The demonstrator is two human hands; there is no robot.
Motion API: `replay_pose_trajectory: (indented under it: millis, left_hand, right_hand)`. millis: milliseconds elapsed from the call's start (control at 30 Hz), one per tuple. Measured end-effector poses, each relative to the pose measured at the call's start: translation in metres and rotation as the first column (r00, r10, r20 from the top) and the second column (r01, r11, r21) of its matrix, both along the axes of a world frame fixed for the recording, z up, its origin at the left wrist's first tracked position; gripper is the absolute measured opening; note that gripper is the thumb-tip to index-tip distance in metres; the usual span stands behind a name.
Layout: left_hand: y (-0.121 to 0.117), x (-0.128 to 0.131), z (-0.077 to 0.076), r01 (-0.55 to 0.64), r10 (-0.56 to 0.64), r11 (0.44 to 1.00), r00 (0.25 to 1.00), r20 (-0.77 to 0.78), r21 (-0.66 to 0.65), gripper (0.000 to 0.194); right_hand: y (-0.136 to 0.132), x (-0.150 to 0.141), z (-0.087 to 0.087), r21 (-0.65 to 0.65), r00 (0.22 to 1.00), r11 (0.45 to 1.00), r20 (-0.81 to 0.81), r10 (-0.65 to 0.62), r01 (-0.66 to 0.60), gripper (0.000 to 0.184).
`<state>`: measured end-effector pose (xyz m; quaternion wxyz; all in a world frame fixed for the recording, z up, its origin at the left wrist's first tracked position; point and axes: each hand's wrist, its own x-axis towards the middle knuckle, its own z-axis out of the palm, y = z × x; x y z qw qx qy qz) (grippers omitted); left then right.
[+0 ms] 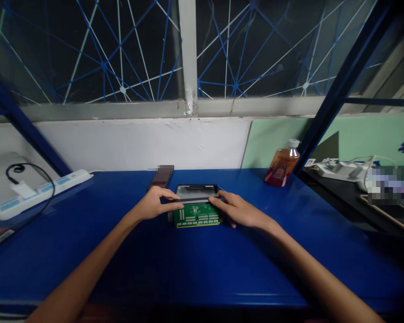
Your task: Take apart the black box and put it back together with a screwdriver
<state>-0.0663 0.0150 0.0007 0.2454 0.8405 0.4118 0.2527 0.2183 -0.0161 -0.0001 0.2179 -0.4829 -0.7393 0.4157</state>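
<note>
My left hand (pixel 152 204) is closed, with thumb and fingers pinching the left end of a thin dark grey strip (pixel 195 200). At the strip's other end, the fingers of my right hand (pixel 242 210) grip it too. Just below the strip, on the near side, a green circuit board (pixel 198 216) shows white connectors and a yellowish front edge. Behind the strip is a shallow dark-rimmed frame (pixel 197 192) with a pale grey inside. Whether strip, board and frame are joined cannot be made out.
A dark flat object (pixel 161 177) lies behind my left hand on the blue table (pixel 148 269). A bottle of reddish drink (pixel 282 166) stands back right. At the left is a white power strip (pixel 42 193) with a black cable. Blue posts rise on both sides.
</note>
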Motion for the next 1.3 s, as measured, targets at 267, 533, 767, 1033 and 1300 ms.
replay_pose_trajectory:
  millis: [267,533,767,1033,1300]
  left_hand:
    - [-0.002,0.015,-0.015,0.086,-0.085,0.996,0.994,0.065,-0.003,0.023]
    - [0.004,0.019,-0.026,0.121,-0.127,0.967,0.992,0.013,0.223,0.022]
    - [0.005,0.021,-0.033,0.083,-0.061,0.96,0.994,-0.09,0.267,0.023]
    - [0.002,0.022,-0.032,0.106,-0.084,0.961,0.992,-0.097,0.257,0.019]
    - [0.001,0.023,-0.031,0.156,-0.122,0.955,0.982,-0.145,0.254,0.02]
  right_hand:
    - [0.009,0.014,0.001,0.173,0.977,0.983,0.21,0.027,-0.065,0.056]
    - [0.015,0.014,-0.004,0.409,0.93,0.913,0.332,-0.157,0.009,0.055]
    - [0.03,0.046,0.004,0.62,0.769,0.76,0.385,-0.51,0.193,0.041]
    - [0.039,0.067,-0.004,0.418,0.714,0.901,0.594,-0.371,0.12,0.05]
    - [0.037,0.065,-0.008,0.358,0.757,0.932,0.595,-0.27,0.05,0.027]
